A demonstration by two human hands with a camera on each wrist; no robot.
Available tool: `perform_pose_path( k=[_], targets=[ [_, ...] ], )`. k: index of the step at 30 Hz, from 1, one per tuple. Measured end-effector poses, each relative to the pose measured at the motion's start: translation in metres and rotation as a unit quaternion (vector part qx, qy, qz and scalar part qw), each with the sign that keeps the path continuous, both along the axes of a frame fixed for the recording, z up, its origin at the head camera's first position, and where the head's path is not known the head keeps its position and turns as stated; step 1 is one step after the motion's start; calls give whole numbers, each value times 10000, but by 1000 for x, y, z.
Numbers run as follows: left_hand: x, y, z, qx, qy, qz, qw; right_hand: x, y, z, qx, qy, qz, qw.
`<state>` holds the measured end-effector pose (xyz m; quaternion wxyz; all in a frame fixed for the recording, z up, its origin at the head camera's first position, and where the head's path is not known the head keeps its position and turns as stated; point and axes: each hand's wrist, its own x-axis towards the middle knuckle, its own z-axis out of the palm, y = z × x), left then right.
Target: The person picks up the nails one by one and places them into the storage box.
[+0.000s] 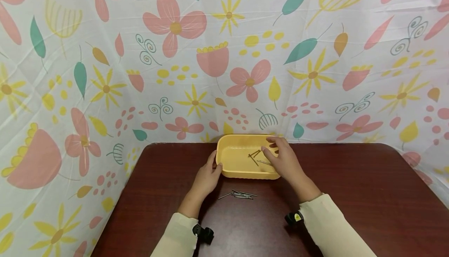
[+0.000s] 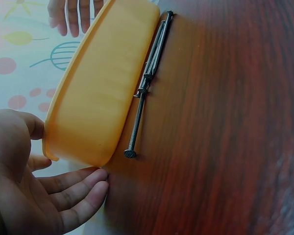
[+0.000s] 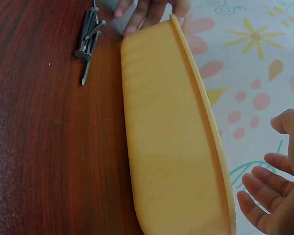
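My left hand point(image 1: 207, 178) grips the left end of a yellow plastic tray point(image 1: 245, 174), its thumb at the rim and its other fingertips low at the corner in the left wrist view. Over the tray's right end is my right hand point(image 1: 287, 162), fingers apart and slightly bent, holding nothing. Inside the tray, near that hand, lie several metal nails point(image 1: 264, 162). A small pile of nails point(image 1: 242, 195) sits on the table in front of the tray; the left wrist view shows a flat nail head point(image 2: 130, 153) at one end of this pile.
The dark reddish-brown table point(image 1: 350, 194) stretches out to both sides of the tray. Behind it hangs a white cloth point(image 1: 217, 105) with printed flowers and leaves, close to the tray's far side. A dark strap device point(image 1: 203, 234) is on my left wrist.
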<state>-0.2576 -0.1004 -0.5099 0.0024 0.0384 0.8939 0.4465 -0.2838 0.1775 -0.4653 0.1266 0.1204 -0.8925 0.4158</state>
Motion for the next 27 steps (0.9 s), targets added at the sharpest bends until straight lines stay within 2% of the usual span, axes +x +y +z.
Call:
perform_pose_path(
  k=[27],
  targets=[
    [2,0,1,28,-68,29,10000,17,-2,2,-5,130,158,9998]
  ],
)
